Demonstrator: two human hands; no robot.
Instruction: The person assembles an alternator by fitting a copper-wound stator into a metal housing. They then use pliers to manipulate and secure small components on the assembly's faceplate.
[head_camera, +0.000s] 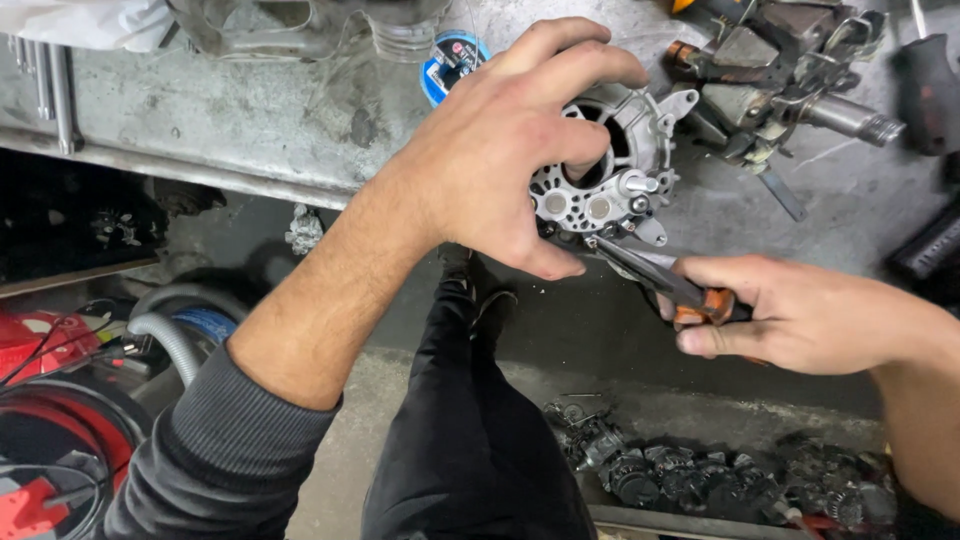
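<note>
I take the alternator housing (610, 165) as my landmark; it sits at the near edge of the tabletop (250, 110), partly overhanging it.

Nearest me, below the housing, are my dark trousers and shoes over the floor. To the lower right of the housing a low tray (700, 520) on the floor holds a heap of dark, greasy alternator parts (700, 470). To the lower left lie a grey ribbed hose (170, 340) and red equipment with cables.

My right hand (790, 320) is just below and right of the housing, fingers wrapped tight round the orange grips of pliers (660, 285). Their long axis runs up and left from that hand, and the tip meets the housing's lower edge. Whether the tip pinches anything I cannot tell.

My left hand (510, 150) comes from the left and lies over the housing, fingers spread wide across its face, thumb hooked under the near rim, gripping it. This hand is the nearer one to the part.

Beyond the housing, to its right, rests a metal assembly with a threaded shaft (800, 80); just left of it, a small blue roll (450, 60).
</note>
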